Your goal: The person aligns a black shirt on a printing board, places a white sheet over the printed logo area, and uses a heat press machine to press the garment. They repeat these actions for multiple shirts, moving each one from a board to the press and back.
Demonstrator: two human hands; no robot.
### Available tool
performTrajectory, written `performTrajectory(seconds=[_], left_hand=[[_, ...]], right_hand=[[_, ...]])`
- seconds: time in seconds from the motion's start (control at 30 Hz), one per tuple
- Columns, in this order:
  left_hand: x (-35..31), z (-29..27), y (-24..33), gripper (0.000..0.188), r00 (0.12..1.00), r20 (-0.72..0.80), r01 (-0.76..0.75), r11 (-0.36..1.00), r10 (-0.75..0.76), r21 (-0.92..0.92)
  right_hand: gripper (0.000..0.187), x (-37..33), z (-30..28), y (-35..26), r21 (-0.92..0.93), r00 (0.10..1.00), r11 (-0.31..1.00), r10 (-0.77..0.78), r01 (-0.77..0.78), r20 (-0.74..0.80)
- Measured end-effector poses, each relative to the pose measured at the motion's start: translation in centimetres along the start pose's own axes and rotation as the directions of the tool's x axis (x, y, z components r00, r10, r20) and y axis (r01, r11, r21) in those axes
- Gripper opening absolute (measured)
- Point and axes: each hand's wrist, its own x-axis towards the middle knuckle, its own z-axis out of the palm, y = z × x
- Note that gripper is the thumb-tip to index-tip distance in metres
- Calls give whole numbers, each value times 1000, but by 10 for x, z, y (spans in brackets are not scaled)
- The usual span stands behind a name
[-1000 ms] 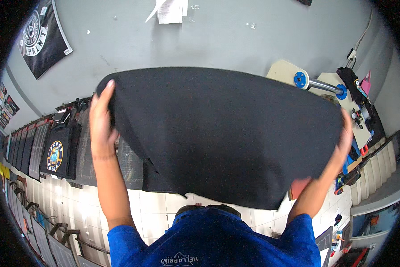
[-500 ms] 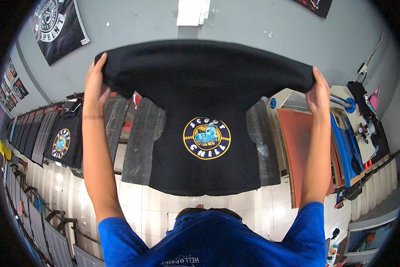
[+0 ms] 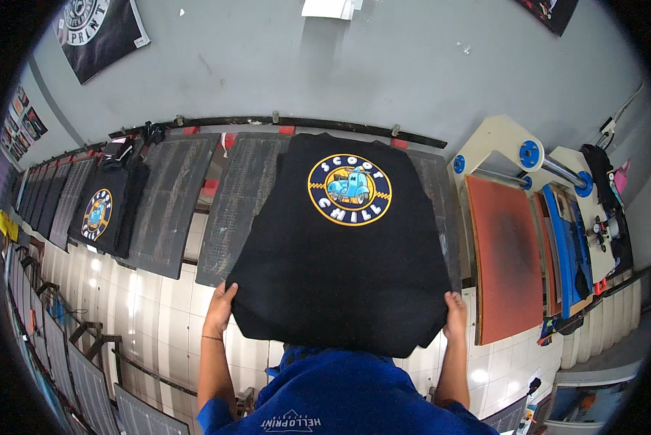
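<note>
A black T-shirt [image 3: 340,279] is spread face up over a dark, worn printing board [image 3: 231,206]. On its upper half is a round print [image 3: 349,190] of a light-blue scooter ringed in yellow and navy. At the shirt's near left corner, my left hand [image 3: 221,307] grips the edge, thumb on top. My right hand [image 3: 455,316] pinches the near right corner the same way. Between them the near part of the cloth hangs past the board's front edge, close to my body. The fingers beneath the fabric are hidden.
To the left, another black shirt [image 3: 108,210] with a like print lies on the row of boards, beside a bare dark board [image 3: 169,206]. At right stands a press machine with a reddish-brown board [image 3: 505,261] and blue-capped rollers [image 3: 530,154]. A grey wall [image 3: 412,72] rises behind.
Both hands came down from far and high to the near side, drawing the raised cloth toward me. The print now sits farther away, and the shirt's lifted part lies unfolded.
</note>
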Motion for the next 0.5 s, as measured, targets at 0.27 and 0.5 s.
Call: performTrajectory(seconds=[0.27,0.5], left_hand=[[0,-32,-89,23,982,-119,138,986,-148,-91],[-12,-29,-83,21,997,-41,56,983,-65,-176]], right_hand=[[13,20,-32,109,-111,981,975,190,-193,-37],[12,-2,-27,83,-24,996,999,46,-48,-78]])
